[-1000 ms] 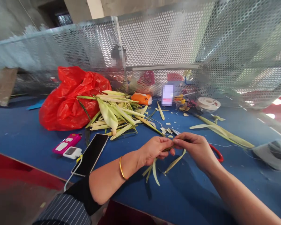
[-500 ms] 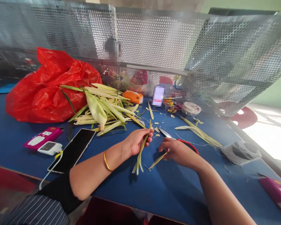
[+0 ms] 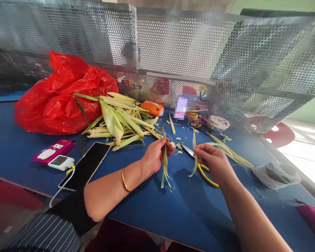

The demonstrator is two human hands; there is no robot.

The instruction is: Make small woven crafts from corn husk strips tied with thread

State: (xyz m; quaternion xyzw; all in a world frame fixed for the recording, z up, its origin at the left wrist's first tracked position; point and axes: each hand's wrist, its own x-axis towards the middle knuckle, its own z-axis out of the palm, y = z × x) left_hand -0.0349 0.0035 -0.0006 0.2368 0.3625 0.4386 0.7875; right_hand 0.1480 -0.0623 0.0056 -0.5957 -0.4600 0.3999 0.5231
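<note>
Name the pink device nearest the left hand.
The pink device beside the black phone, nearer the left hand; the other pink one lies far right.

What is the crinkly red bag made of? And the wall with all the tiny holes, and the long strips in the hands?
The red bag looks like thin plastic: glossy and crumpled. The wall seems to be sheet metal: grey, dully shiny, punched with even holes. The strips held in the left hand and right hand look like plant leaf: pale yellow-green, matt, bending softly.
</note>
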